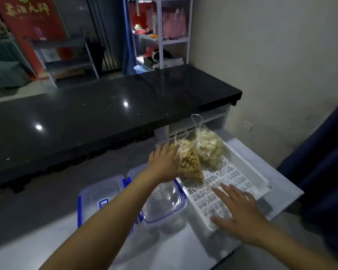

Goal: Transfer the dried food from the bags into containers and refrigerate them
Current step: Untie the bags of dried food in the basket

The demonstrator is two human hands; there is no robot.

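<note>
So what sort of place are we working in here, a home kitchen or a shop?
Probably a small shop or its back room, not a home kitchen. A long black counter runs across, a red sign with gold lettering stands behind it, and metal shelving holds bags and oddments. I cannot tell for sure.

Red banner [27, 18]: "蒸油大师" (blurred)

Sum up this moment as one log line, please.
left hand: grips yellow food bag | right hand: flat on white tray | clear containers: closed, unfilled
</note>
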